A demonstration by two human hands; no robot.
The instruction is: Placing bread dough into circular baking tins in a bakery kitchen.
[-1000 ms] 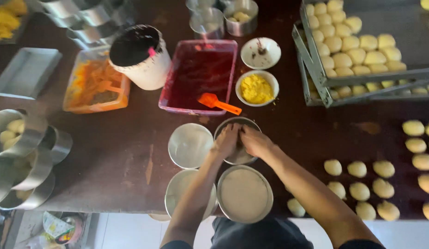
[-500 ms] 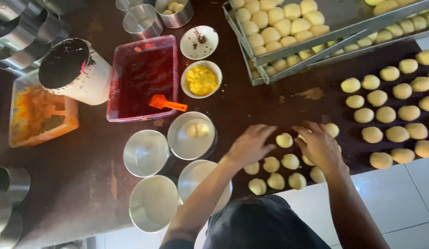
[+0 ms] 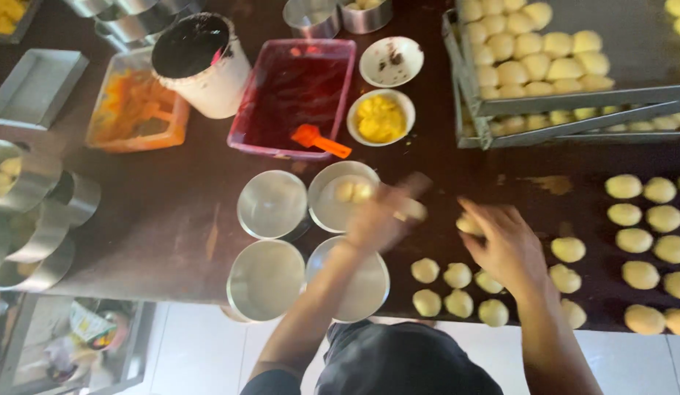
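Two hands (image 3: 442, 227) above dough balls (image 3: 457, 276)

Around the four round tins (image 3: 272, 205) the dark table (image 3: 171, 219) lies bare to their left, up to the stacked metal rings (image 3: 32, 219) at the table's edge. Behind the tins, the red tub (image 3: 292, 99), the white bucket (image 3: 201, 66) and the small bowl of yellow filling (image 3: 380, 117) stand close together and bar the way. To the right of the tins, loose dough balls (image 3: 457, 289) crowd the front edge, with an open strip of table between them and the metal tray rack (image 3: 559, 121) behind.
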